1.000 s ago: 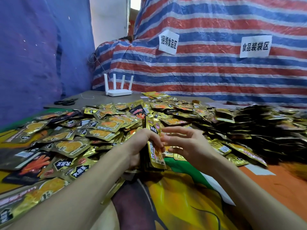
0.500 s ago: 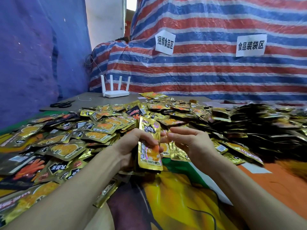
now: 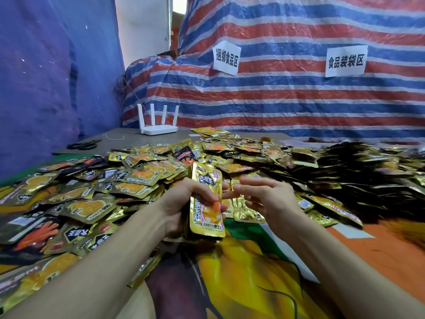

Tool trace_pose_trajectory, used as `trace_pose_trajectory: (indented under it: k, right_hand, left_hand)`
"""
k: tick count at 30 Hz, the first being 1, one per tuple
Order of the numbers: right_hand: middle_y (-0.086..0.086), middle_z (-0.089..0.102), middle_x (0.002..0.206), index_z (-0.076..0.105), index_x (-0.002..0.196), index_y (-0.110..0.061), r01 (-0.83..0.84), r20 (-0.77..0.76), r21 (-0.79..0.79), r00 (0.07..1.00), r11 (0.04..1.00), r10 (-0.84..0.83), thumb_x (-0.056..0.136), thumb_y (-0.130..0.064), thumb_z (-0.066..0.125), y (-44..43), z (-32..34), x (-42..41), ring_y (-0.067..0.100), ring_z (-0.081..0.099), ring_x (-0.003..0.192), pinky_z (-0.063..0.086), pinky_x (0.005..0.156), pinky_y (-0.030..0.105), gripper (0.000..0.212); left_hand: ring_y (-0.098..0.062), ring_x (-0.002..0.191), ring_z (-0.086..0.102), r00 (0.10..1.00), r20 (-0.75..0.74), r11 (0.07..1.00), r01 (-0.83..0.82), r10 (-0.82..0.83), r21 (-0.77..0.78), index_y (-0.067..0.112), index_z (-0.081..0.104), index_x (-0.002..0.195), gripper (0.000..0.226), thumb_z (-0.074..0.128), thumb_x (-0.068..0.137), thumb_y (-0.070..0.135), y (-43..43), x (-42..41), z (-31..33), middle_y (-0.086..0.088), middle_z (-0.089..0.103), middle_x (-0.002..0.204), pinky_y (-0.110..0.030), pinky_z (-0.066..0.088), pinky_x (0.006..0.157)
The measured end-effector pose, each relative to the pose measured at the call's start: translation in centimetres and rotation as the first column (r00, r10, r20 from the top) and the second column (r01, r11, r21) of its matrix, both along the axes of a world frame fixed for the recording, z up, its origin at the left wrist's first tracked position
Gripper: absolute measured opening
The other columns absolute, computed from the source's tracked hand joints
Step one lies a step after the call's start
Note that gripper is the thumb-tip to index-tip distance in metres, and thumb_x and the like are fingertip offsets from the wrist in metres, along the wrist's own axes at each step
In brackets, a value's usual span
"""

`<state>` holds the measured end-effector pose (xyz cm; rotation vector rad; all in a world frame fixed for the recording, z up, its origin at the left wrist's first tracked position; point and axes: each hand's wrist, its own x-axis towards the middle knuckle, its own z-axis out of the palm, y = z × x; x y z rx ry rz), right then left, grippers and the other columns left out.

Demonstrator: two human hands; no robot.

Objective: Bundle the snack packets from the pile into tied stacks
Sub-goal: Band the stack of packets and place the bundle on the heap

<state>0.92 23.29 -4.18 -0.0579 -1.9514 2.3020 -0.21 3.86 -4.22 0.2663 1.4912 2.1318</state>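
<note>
The left hand grasps a stack of snack packets and holds it upright above the near part of the counter. The thumb lies across the front packet and the fingers curl round behind. The front packet is gold and faces the camera, printed side out, long edges vertical.

The right hand is released, with its fingers loosely extended toward the stack and its fingertips at the stack's right edge. Whether they touch the packets cannot be told.

The loose pile of packets spreads over the counter behind and to the left of both hands. Most packets are gold and a few are black. A darker heap of packets lies on the right side. A printed cloth covers the counter beneath the forearms.

At the far left of the counter:
- a white router with four upright antennas
- black scissors lying flat, apart from the pile

A striped tarpaulin hangs behind the counter. It carries a left paper sign and a right paper sign
</note>
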Motion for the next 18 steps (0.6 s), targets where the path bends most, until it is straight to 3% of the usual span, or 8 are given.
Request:
trace_pose_trajectory:
  k: [2,5,9,11,14,18]
  right_hand:
    - [0.007,0.074,0.071,0.082,0.075,-0.008,-0.047,0.064,-0.045,0.997,0.998,0.050,0.055,-0.003,0.091,0.2,0.2,-0.1,0.010,0.062,0.054,0.052,0.053,0.020,0.023]
    - [0.008,0.073,0.073,0.082,0.079,-0.004,-0.122,0.143,-0.172,0.979,0.977,0.147,0.044,-0.006,0.089,0.2,0.4,-0.3,0.008,0.062,0.054,0.051,0.051,0.017,0.036]
    - [0.004,0.073,0.071,0.078,0.092,-0.005,-0.197,0.215,-0.284,0.941,0.938,0.263,0.043,-0.009,0.090,0.4,0.5,-0.4,0.009,0.060,0.059,0.052,0.051,0.016,0.050]
    - [0.004,0.071,0.073,0.080,0.084,-0.007,-0.298,0.213,-0.320,0.903,0.899,0.374,0.046,-0.009,0.091,0.4,0.5,-0.1,0.008,0.061,0.056,0.052,0.051,0.015,0.040]
    - [0.004,0.070,0.081,0.082,0.082,-0.008,-0.490,0.187,-0.250,0.822,0.835,0.538,0.065,-0.009,0.087,0.2,0.8,0.3,0.009,0.063,0.062,0.055,0.057,0.016,0.018]
    - [0.005,0.064,0.081,0.078,0.080,-0.012,-0.612,0.108,-0.130,0.773,0.780,0.625,0.068,-0.017,0.083,1.0,1.6,0.7,0.013,0.061,0.070,0.056,0.063,0.020,0.014]
  left_hand:
    - [-0.024,0.070,0.072,1.000,0.001,0.999,0.022,-0.022,0.027,0.003,0.080,0.098,0.045,0.064,0.056,-0.005,0.0,0.1,0.1,-0.015,0.074,0.112,-0.034,0.060,0.065]
    - [-0.025,0.070,0.071,0.999,0.010,0.996,0.041,-0.042,0.078,0.000,0.073,0.109,0.058,0.069,0.051,-0.003,-0.1,0.2,0.0,-0.017,0.073,0.115,-0.035,0.061,0.067]
    - [-0.024,0.068,0.064,0.993,0.020,0.962,0.105,-0.114,0.251,-0.001,0.064,0.112,0.053,0.064,0.059,-0.007,-0.1,0.6,0.3,-0.015,0.070,0.103,-0.037,0.058,0.067]
    - [-0.022,0.071,0.060,0.980,-0.013,0.900,0.189,-0.200,0.393,-0.003,0.066,0.108,0.048,0.068,0.060,-0.010,-0.1,0.9,0.5,-0.013,0.064,0.096,-0.039,0.057,0.070]
    - [-0.018,0.076,0.056,0.937,-0.066,0.790,0.326,-0.343,0.520,-0.001,0.065,0.106,0.040,0.066,0.067,-0.008,-0.3,1.3,0.8,-0.007,0.055,0.093,-0.036,0.054,0.077]
    - [-0.019,0.072,0.054,0.955,-0.074,0.842,0.288,-0.287,0.457,-0.002,0.067,0.105,0.044,0.069,0.061,-0.008,-0.6,1.2,0.8,-0.008,0.054,0.088,-0.037,0.054,0.071]
